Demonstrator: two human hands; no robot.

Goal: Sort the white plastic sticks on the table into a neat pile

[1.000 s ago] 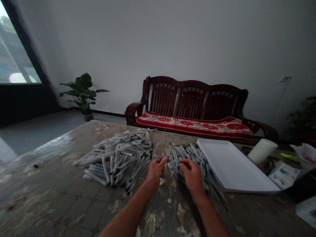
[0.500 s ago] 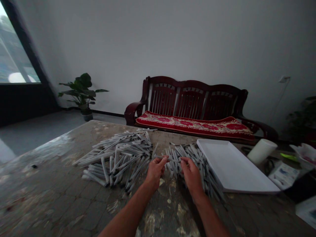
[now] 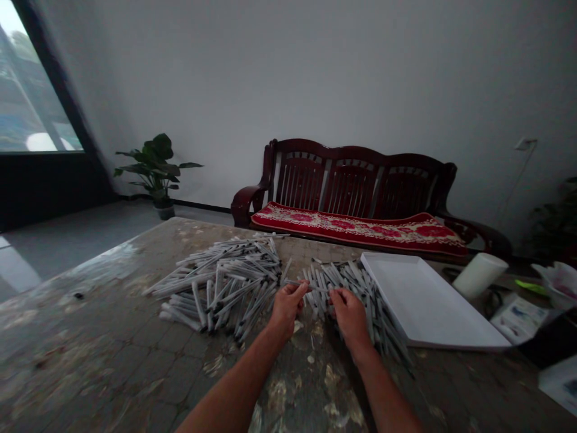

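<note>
Between my two hands a thin grey pen (image 3: 318, 290) is held roughly level above the table. My left hand (image 3: 286, 305) pinches its left part between thumb and fingers. The fingertips of my right hand (image 3: 348, 313) are closed on its right end; detail there is too small to make out. To the left lies a large loose pile of translucent grey pens with dark ends (image 3: 225, 279). A second pile of pens (image 3: 365, 294) lies behind and beside my right hand, up against a white tray.
The shallow white tray (image 3: 433, 300) rests on the stone-patterned table (image 3: 135, 361). Right of it are a white roll (image 3: 480, 275), a small box (image 3: 519, 319) and a plastic bag (image 3: 556, 279). A small black piece (image 3: 79, 296) lies far left. Behind stands a dark wooden bench (image 3: 347, 180).
My head view has turned slightly left, so the scene sits a little further right. Both hands keep nearly the same place and hold on the pen.
</note>
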